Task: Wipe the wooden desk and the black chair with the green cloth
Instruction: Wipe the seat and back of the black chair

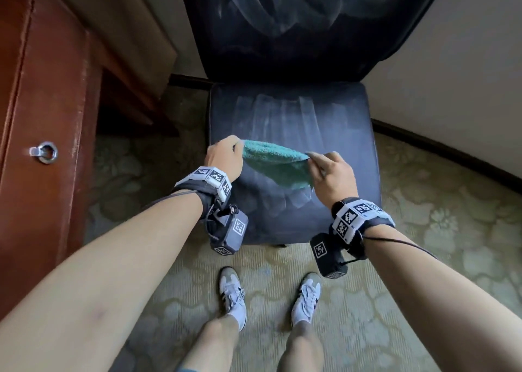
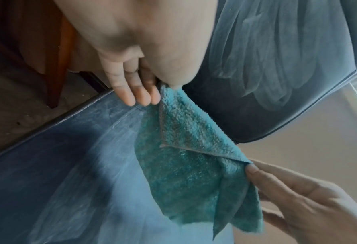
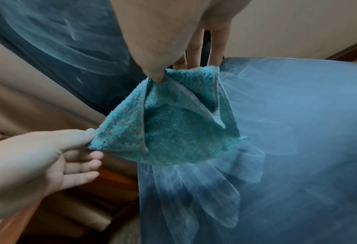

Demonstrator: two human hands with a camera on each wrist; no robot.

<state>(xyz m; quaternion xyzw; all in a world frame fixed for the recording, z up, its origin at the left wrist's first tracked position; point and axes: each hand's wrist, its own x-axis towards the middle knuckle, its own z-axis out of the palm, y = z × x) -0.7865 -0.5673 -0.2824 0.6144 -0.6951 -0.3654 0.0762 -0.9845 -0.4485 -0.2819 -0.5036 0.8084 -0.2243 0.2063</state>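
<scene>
The green cloth hangs folded in the air just above the seat of the black chair, stretched between both hands. My left hand pinches its left corner between thumb and forefinger, the other fingers straight. My right hand pinches the right corner the same way. In the left wrist view the cloth droops from my left hand down to my right hand. In the right wrist view the cloth sags over the seat, which shows pale wipe streaks. The wooden desk stands at the left.
A metal ring pull sits on the desk's drawer front. The chair's backrest rises ahead, streaked like the seat. Patterned carpet lies around the chair, a wall to the right. My feet in white shoes stand before the seat.
</scene>
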